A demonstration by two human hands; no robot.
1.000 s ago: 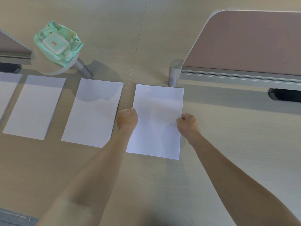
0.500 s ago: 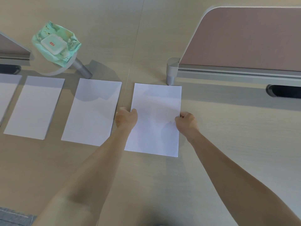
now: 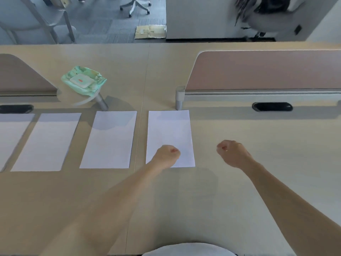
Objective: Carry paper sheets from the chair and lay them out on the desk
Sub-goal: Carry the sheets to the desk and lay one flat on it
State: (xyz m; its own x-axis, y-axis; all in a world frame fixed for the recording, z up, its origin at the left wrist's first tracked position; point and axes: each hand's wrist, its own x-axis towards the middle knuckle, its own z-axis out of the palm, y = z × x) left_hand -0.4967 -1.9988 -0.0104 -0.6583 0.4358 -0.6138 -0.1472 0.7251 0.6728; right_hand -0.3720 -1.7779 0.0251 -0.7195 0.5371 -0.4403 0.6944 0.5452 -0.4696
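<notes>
White paper sheets [image 3: 110, 145] lie flat in a row along the pale wood-grain counter [image 3: 239, 182], four of them in view, long edges side by side with strips of bare counter between. We see the rightmost white sheet [image 3: 169, 130] just in front of the short grey metal post [image 3: 180, 97] that ends the pinkish-brown divider panel [image 3: 267, 71]. The second white sheet [image 3: 108, 133] lies just left of it across the counter's seam, the third white sheet [image 3: 48, 141] comes next, and the fourth white sheet [image 3: 13, 133] is cut off by the left edge of the view.

Our left hand [image 3: 167, 154] is curled into a fist with nothing in it, over the near end of the rightmost white sheet; we cannot tell whether it touches the paper. Our right hand [image 3: 232, 152] is likewise curled and holds nothing, over bare counter to the right of that sheet and apart from it.

Behind the second white sheet, a crumpled green wipes packet with a white lid [image 3: 84, 82] sits on a small round clear shelf [image 3: 73, 100] raised on a grey cylindrical leg [image 3: 101, 103]. A black oval cable slot [image 3: 272, 106] is set in the counter in front of the divider panel. Beyond the counter are grey carpet floor [image 3: 103, 28] and a flattened piece of brown cardboard [image 3: 150, 31].
</notes>
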